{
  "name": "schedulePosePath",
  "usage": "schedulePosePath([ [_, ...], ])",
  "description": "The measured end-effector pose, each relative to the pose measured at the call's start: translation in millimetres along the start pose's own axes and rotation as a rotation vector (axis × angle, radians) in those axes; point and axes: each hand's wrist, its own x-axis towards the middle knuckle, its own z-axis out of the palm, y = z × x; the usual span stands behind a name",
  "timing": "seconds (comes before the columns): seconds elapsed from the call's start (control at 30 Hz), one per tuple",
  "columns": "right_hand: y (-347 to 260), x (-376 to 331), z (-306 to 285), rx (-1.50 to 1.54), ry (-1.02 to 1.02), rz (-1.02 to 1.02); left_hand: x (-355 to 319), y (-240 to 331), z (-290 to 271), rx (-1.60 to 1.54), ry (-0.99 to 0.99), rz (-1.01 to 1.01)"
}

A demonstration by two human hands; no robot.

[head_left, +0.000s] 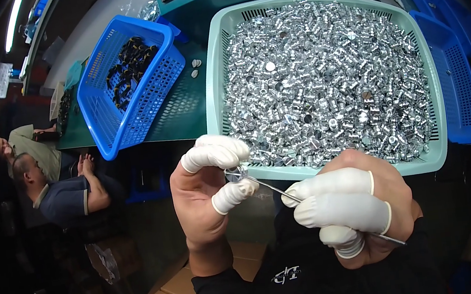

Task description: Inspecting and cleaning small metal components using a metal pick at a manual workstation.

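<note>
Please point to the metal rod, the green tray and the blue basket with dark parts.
Metal rod (275, 189): head view, exposed shaft.
Green tray (212, 74): head view, left rim.
Blue basket (154, 93): head view, perforated wall.

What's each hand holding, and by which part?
Left hand: small silvery metal part, by its sides. Right hand: thin grey metal rod, around its middle.

Left fingers (216, 152) pinch a metal part (235, 174), right fingers (341, 211) a thin rod (275, 189).
</note>
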Motion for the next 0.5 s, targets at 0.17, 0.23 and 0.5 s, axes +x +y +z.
schedulePosePath([
  [0.17,0.7,0.5,4.8,0.017,0.015,-0.010,-1.3,1.6,-10.3,0.182,0.010,0.125],
  [0.23,3.1,-1.2,6.2,0.065,0.039,0.000,-2.6,3.0,-9.9,0.216,-0.033,0.136],
  [0.5,17.6,-5.7,23.8,0.236,0.117,-0.011,-4.6,7.1,-19.9,0.402,-0.031,0.272],
])
